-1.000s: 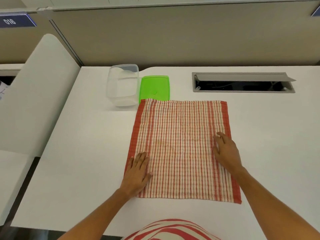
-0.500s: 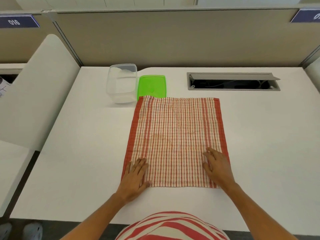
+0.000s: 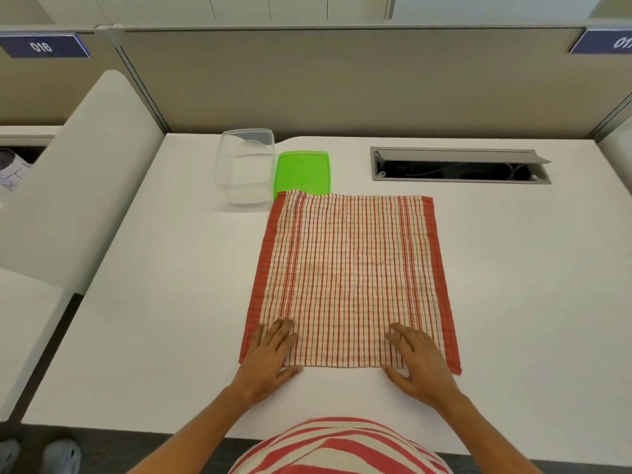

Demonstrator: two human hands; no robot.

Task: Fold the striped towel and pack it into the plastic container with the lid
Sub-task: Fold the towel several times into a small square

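A single head-worn, wide-angle view is given, directed forward and steeply down from the near edge of the white desk [image 3: 154, 302]. The near desk surface is seen closely, with the person's striped shirt [image 3: 338, 446] at the bottom and the partition [image 3: 342, 83] at the far side.

From my remote view I can read "016" in white on a dark blue sign [image 3: 43, 46] fixed at the top of the partition beyond the bench's far left corner; the digits appear mirrored. A matching blue sign [image 3: 605, 42] sits at the partition's top beyond the far right corner, cut off by the frame, with only "01" legible. Handwritten marks on something pale [image 3: 12, 169] at the left edge are unreadable.
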